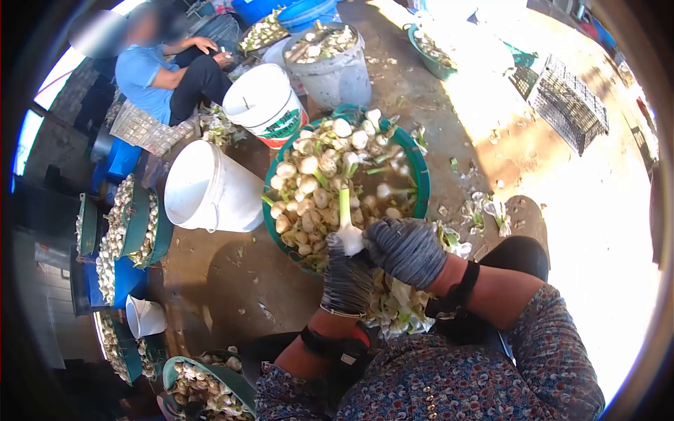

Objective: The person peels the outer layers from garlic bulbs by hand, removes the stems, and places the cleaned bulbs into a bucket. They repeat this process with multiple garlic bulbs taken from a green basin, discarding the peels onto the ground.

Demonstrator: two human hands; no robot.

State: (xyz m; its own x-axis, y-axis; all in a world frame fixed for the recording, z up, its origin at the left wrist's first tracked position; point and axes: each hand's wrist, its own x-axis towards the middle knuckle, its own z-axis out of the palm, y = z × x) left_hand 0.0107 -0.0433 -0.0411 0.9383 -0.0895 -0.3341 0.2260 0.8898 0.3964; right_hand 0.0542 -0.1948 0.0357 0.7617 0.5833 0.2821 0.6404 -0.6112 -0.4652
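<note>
A white garlic bulb (350, 241) with its green stem pointing up and away sits in the fingers of my left hand (347, 282), which is gloved in grey and closed around it. Right beside the bulb is my right hand (407, 251), also gloved, its fingers curled in against the bulb's side. Whatever those fingers may hold is hidden. Just beyond both hands, a green tub (423, 168) contains many garlic bulbs with cut stems, some in brownish water. Pale peeled leaves (400, 309) lie in a heap below my right wrist.
Left of the tub stand a white bucket (235, 189) and another white bucket with a printed label (270, 116). A grey bucket (330, 81) of garlic is behind. A person (151, 77) sits at upper left. A black crate (572, 105) lies at right; garlic-filled baskets (137, 217) line the left.
</note>
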